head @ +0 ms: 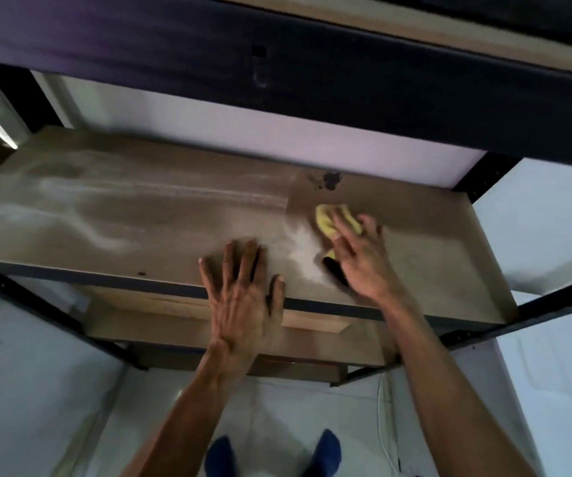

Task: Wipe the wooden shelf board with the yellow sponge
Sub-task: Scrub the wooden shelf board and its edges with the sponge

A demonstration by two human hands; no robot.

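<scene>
- Left hand (243,297): flat on the front edge of the wooden shelf board (432,256), near its middle. Fingers spread, grip released, holding nothing. Judged a useful brace while I lean in.
- Right hand (357,256): just beyond, right of centre. The grip is grasping the yellow sponge (326,222), fingers laid over its top and pressing it to the board. Thumb lost in blur.
- Sponge: yellow, crumpled at my fingertips, with a dark layer at its near end under my palm.
- White dust patch (303,256): just left of the sponge. I think overlapping strokes drawn toward the front edge would suit better than pushing the dust to the back.
- Board: matt brown. Pale dust streaks (71,204) run across the left half toward the left edge. The right end looks darker and cleaner, so most of the work seems to lie leftward.
- Dark stain (329,179): splotch near the back edge, beyond the sponge. It probably needs firmer pressure.
</scene>
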